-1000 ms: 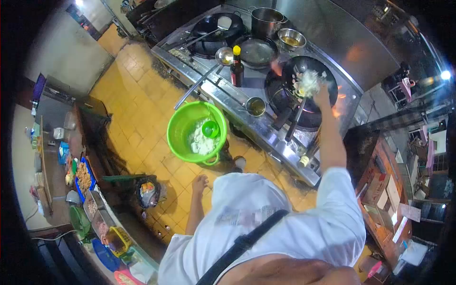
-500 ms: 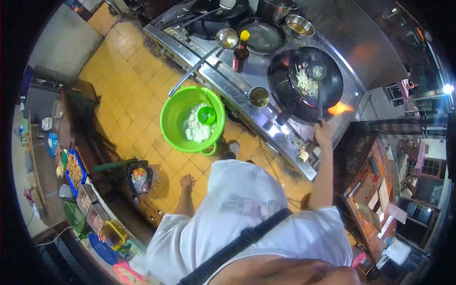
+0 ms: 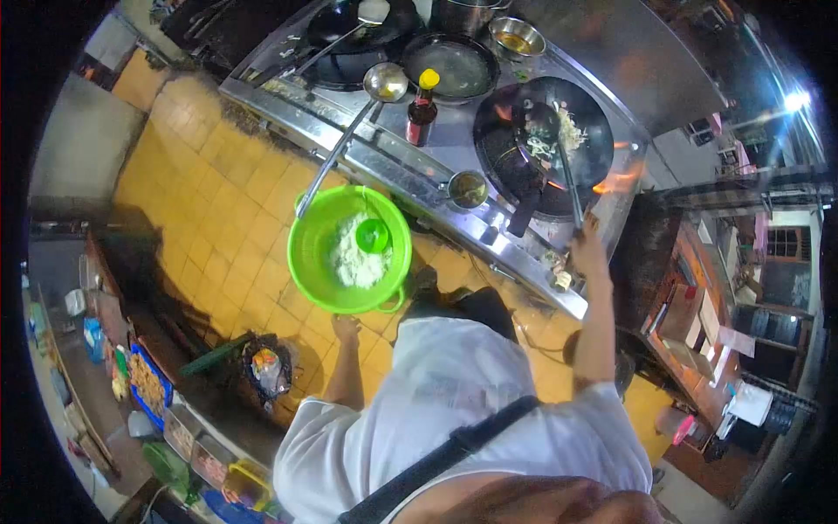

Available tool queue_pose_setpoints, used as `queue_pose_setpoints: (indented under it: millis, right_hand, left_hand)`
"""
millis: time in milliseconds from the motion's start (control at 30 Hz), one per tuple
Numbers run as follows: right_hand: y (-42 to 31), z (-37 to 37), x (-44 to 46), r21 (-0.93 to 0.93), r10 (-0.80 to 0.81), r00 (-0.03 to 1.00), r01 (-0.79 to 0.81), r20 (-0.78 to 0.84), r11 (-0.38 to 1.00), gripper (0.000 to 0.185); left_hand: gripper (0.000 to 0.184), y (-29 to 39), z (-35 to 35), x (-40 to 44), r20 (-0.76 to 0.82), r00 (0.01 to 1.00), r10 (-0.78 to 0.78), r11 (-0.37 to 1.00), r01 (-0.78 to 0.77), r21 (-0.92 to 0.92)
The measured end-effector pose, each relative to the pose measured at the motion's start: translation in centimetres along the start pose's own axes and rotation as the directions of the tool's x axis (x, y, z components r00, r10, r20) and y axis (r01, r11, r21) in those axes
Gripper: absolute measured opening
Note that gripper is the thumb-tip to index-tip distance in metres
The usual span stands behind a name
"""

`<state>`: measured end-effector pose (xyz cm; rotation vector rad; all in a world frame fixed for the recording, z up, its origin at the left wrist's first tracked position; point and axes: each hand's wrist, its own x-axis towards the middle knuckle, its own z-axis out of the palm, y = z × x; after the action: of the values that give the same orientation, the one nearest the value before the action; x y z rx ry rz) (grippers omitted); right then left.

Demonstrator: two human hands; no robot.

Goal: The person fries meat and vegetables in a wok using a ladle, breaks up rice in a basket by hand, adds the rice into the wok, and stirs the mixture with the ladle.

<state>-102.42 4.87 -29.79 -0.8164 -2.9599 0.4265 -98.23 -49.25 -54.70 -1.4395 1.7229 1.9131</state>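
My right hand (image 3: 588, 251) is wrapped round the end of a long wok spatula (image 3: 569, 179). The spatula's head is down among pale shredded food (image 3: 569, 135) in a black wok (image 3: 595, 166); its exact shape is hard to make out. Flame (image 3: 618, 181) shows at the wok's right side. My left hand (image 3: 346, 327) hangs low, close below the rim of a bright green basket (image 3: 301, 279). Its fingers look loosely curled, with nothing visible in them. In the basket lie white food, perhaps rice (image 3: 356, 262), and a green scoop (image 3: 373, 235).
A ladle (image 3: 384, 83) reaches over the steel counter edge above the basket. Nearby stand a yellow-capped sauce bottle (image 3: 421, 120), a small metal cup (image 3: 467, 189), a black pan (image 3: 449, 68) and a metal bowl (image 3: 517, 39). At left, a side counter bears a blue tray of food (image 3: 150, 384).
The spatula's handle has swung from upright to slanting left, and the food sits farther right in the wok. The view has shifted, and my left hand appears nearer the basket's rim.
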Motion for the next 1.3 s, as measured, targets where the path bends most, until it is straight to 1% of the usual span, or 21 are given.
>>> queue_pose_setpoints:
  millis: [100, 133, 200, 233, 300, 433, 500, 533, 633, 700, 733, 767, 833, 867, 967, 1000, 1100, 1133, 1167, 1233, 1300]
  right_hand:
    - [0.5, -5.7, -1.3, -0.029, -0.011, 0.998, 0.013, 0.069, 0.999, 0.041]
    - [-0.6, -6.1, -1.8, -0.027, -0.003, 0.995, 0.006, 0.096, 1.0, 0.041]
    - [-2.9, -6.1, -1.1, -0.111, 0.285, 0.958, -0.28, 0.025, 0.953, 0.042]
    - [-2.4, -4.6, -0.2, -0.119, 0.286, 0.958, -0.281, 0.03, 0.952, 0.042]
    - [-0.2, -0.3, 1.3, -0.168, 0.198, 0.968, -0.222, -0.153, 0.96, 0.043]
    - [1.8, -0.9, 2.2, -0.133, 0.031, 0.99, -0.05, -0.139, 0.99, 0.044]
    - [0.1, -7.2, 1.5, 0.005, 0.115, 0.972, -0.119, 0.205, 0.993, 0.042]
    - [0.0, -7.5, 1.1, -0.006, 0.101, 0.973, -0.102, 0.205, 0.995, 0.042]
    - [-1.1, -5.4, -0.5, 0.005, 0.067, 0.978, -0.067, -0.199, 0.998, 0.026]
    - [-1.0, -3.1, -0.9, -0.085, 0.027, 0.961, -0.052, -0.277, 0.995, 0.023]
    - [0.8, -2.1, -0.9, -0.067, 0.012, 0.978, -0.027, -0.208, 0.997, 0.022]
    - [2.5, -1.7, -1.0, -0.048, -0.006, 0.991, -0.001, -0.136, 0.999, 0.022]
    - [-0.3, -5.1, -1.6, 0.548, 0.311, 0.882, -0.464, 0.353, 0.696, 0.02]
    - [-0.7, -6.1, -1.6, 0.588, 0.332, 0.833, -0.549, 0.443, 0.594, 0.017]
    - [2.8, -4.4, 1.3, 0.466, 0.206, 0.936, -0.323, 0.284, 0.824, 0.019]
    - [3.7, -3.1, 2.5, 0.124, -0.133, 0.991, 0.135, -0.023, 0.983, 0.02]
    - [2.8, -0.4, 5.1, -0.066, -0.252, 0.931, 0.244, -0.265, 0.968, 0.023]
    - [0.6, -2.4, 4.8, 0.376, -0.001, 1.0, 0.002, -0.001, 0.927, 0.022]
    - [0.4, -3.6, 4.9, 0.382, -0.005, 1.0, 0.006, -0.004, 0.924, 0.022]
    - [1.5, -5.3, 4.5, 0.731, 0.122, 0.903, -0.407, 0.411, 0.549, 0.018]
    - [3.7, -5.9, 4.0, 0.697, 0.166, 0.864, -0.485, 0.475, 0.528, 0.012]
  left_hand:
    - [0.029, 1.6, 0.0, 0.3, -0.011, 0.999, 0.044, 0.998, -0.044, -0.039]
    - [0.031, 1.0, -0.5, 0.9, 0.089, 0.961, 0.262, 0.948, -0.274, 0.163]
    - [0.034, 2.0, 0.6, 0.4, -0.055, 0.985, 0.163, 0.984, -0.158, 0.083]
    - [0.037, 2.7, 1.6, -0.5, -0.176, 0.983, 0.055, 0.998, -0.061, -0.029]
    - [0.04, 0.1, 1.2, 1.8, -0.201, 0.974, 0.104, 0.994, -0.096, 0.049]
    - [0.037, 0.5, 1.6, 2.5, -0.265, 0.96, 0.095, 0.978, -0.041, 0.204]
    - [0.035, -0.6, 1.9, 3.8, -0.309, 0.949, 0.067, 0.971, 0.009, 0.238]
    - [0.035, -1.5, 1.7, 4.4, -0.254, 0.958, 0.13, 0.99, -0.11, 0.092]
    - [0.033, -2.5, 1.8, 5.2, -0.236, 0.95, 0.204, 0.963, -0.237, -0.125]
    - [0.029, -1.1, 2.6, 3.5, -0.414, 0.873, 0.256, 0.96, -0.179, 0.217]
    - [0.026, -3.2, 1.7, 5.7, -0.351, 0.924, 0.154, 0.903, -0.275, -0.33]
    - [0.026, -3.0, 1.5, 5.0, -0.376, 0.917, 0.134, 0.897, -0.273, -0.348]
    - [0.028, -0.8, 1.4, 3.1, -0.19, 0.972, 0.138, 0.988, -0.149, -0.043]
    - [0.028, -0.4, 1.2, 2.1, -0.211, 0.968, 0.133, 0.987, -0.148, -0.059]
    - [0.027, 0.8, 2.1, 0.7, -0.141, 0.99, 0.028, 0.997, -0.038, -0.067]
    - [0.027, 0.2, 2.3, 0.4, -0.12, 0.992, 0.028, 1.0, -0.029, 0.001]
    - [0.027, 0.5, 3.2, -1.7, -0.196, 0.98, -0.031, 0.998, 0.04, 0.04]
    - [0.027, -0.1, 3.3, -1.2, -0.182, 0.982, -0.045, 0.998, 0.05, 0.023]
    - [0.028, -0.7, 3.5, -0.7, -0.167, 0.984, -0.06, 0.998, 0.062, 0.005]
    - [0.028, 0.4, 4.2, -2.0, -0.177, 0.981, -0.083, 0.996, 0.086, 0.008]
    - [0.029, 0.2, 4.0, -2.4, -0.115, 0.989, -0.096, 0.995, 0.1, 0.028]
